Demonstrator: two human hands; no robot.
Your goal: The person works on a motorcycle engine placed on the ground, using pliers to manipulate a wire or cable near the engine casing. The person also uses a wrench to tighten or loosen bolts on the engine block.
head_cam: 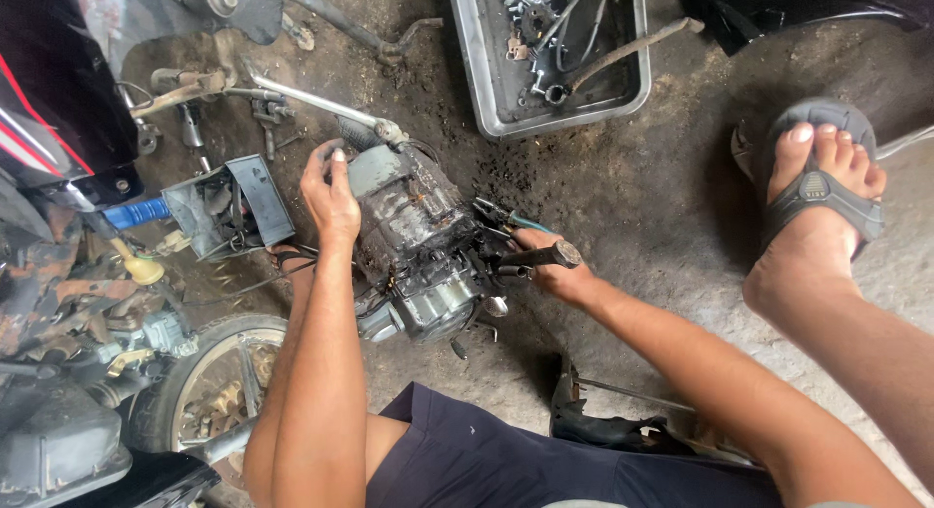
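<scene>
A greasy grey motorcycle engine (413, 245) lies on the dirt floor in front of me. My left hand (329, 192) rests on its upper left edge, gripping the casing. My right hand (547, 267) is at the engine's right side, closed around a dark tool handle (545, 257) with a round metal end. Pliers with blue-green grips (508, 216) lie on the ground just above that hand, touching the engine's side.
A metal tray (486, 99) with wrenches and parts sits at the top centre. A motorcycle wheel (209, 381) and frame parts crowd the left. An open grey box (255, 199) sits left of the engine. My sandalled foot (812, 201) rests at right.
</scene>
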